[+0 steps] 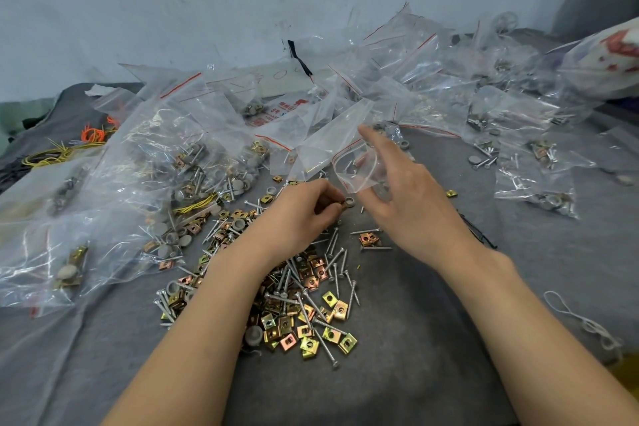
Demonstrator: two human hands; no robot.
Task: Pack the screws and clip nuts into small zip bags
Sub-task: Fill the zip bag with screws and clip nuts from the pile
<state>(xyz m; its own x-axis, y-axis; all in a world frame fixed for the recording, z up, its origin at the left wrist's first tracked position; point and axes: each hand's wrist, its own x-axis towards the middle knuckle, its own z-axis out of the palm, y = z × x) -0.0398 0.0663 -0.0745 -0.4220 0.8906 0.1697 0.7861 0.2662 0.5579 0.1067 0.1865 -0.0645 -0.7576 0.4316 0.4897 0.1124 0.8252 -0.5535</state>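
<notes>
A loose heap of gold and copper clip nuts [307,322] mixed with silver screws [337,254] lies on the grey cloth in front of me. My left hand [304,214] has its fingers curled and pinches small hardware, a clip nut and a grey cap [349,201], at its fingertips. My right hand [408,197] holds a small clear zip bag [359,171] with a red seal line, pinched between thumb and fingers, index finger stretched out. The bag's mouth hangs just right of my left fingertips.
Many clear zip bags [166,162], several filled with screws, clip nuts and grey caps, pile up left, behind and right [532,166]. Yellow and orange ties [69,149] lie far left, a white string [584,322] at the right. The grey cloth [415,339] covers the table.
</notes>
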